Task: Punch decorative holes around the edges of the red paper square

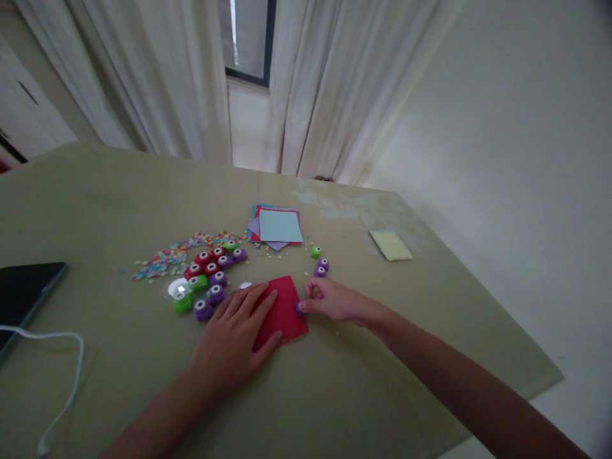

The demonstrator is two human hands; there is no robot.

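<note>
My left hand lies flat with its fingers spread, pressing a square of red paper against the table. At the paper's right edge, my right hand pinches a small purple craft punch, which my fingers partly cover. The edge seems to sit in the punch, though its slot is hidden. Just beyond that hand stand two more purple punches and a green punch. Left of my left hand is a cluster of red punches, green punches and purple punches.
Colourful paper confetti spreads behind the cluster. A stack of coloured paper squares lies farther back, and a pale yellow pad is at the right. On the left are a dark tablet and a white cable.
</note>
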